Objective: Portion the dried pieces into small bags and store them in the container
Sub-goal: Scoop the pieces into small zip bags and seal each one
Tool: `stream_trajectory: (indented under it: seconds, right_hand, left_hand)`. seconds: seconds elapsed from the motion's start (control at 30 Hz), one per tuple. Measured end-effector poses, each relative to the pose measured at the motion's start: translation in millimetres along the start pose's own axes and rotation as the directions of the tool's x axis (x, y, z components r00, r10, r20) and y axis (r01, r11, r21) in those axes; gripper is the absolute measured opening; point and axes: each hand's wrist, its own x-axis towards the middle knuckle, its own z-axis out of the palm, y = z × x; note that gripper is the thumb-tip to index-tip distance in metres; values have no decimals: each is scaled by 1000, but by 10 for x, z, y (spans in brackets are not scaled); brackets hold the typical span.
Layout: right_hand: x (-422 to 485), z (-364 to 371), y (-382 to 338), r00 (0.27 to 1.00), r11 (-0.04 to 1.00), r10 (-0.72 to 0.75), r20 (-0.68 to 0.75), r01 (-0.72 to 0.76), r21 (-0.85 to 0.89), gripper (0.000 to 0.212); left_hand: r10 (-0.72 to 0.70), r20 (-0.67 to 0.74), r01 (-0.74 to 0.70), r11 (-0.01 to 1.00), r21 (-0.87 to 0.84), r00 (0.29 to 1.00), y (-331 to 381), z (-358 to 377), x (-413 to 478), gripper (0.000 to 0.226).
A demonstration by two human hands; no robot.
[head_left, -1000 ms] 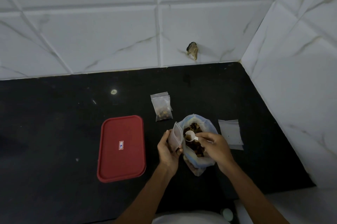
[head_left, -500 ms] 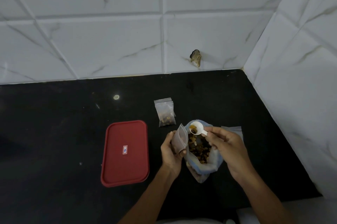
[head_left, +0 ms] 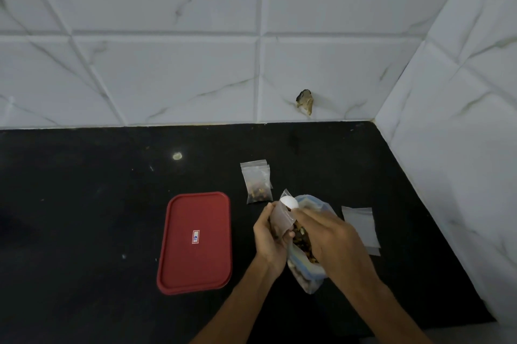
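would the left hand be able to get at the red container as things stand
Likely yes for reach: only bare countertop lies between the left hand and the red container. But it holds the small bag at the white scoop, so it is not free.

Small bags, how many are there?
3: a filled bag farthest back, an open bag gripped by the left hand, an empty bag at right; others may be stacked beneath.
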Motion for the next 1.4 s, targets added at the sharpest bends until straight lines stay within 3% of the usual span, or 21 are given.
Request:
stream_trajectory:
  seconds: [0.17,0.33,0.4,0.47,0.53,0.63,0.7,0.77,0.87,1.03,1.13,1.23,1.3,1.4]
  right_hand:
    - [-49,10,35,973,942,-215,83,229,-246,56]
    - [-73,-27,45,979,955,-202,41,206,-213,59]
    - [-50,-40,14,993,995,-55,-109,44,-95,49]
    - [-21,-92,-32,944,961,246,-220,-208,183,35]
    - [-1,-128,-48,857,851,467,-220,-367,376,24]
    - [-42,-133,19,737,626,672,-74,-512,588,17]
    - [-131,-56,144,693,566,721,18,-604,561,14]
    - [-252,73,281,677,593,732,82,-691,412,13]
    - [-401,256,404,695,663,712,104,-713,229,15]
    - [-458,408,432,737,730,665,121,-675,104,17]
    - [-431,361,374,832,831,555,-7,-555,-21,19]
    - [-286,250,238,882,887,457,-116,-442,130,30]
    - [-138,189,127,910,885,409,-59,-380,269,38]
    - [26,195,37,950,937,311,15,-309,163,45]
  left_hand:
    - [16,69,-14,999,-31,998,7,22,83,48]
    - [20,86,-16,999,-42,996,53,67,76,42]
    - [13,60,-10,999,-46,998,74,87,78,41]
    - [11,31,-10,998,-62,999,96,101,78,35]
    - [11,6,-11,996,-83,1000,117,95,87,29]
    - [20,-16,-21,997,-76,1000,125,51,112,30]
    - [27,-10,-28,998,-58,1000,116,13,125,34]
    - [36,-11,-37,999,-40,999,103,-22,123,40]
    - [67,-10,-68,998,-18,998,87,-45,106,43]
    - [97,-37,-96,995,11,995,65,-44,90,34]
    - [121,-44,-121,993,19,992,77,-26,68,28]
    - [180,-56,-176,982,73,982,99,33,25,16]
    - [242,-79,-231,965,124,967,92,58,24,7]
    - [327,-71,-316,940,130,943,76,100,37,7]
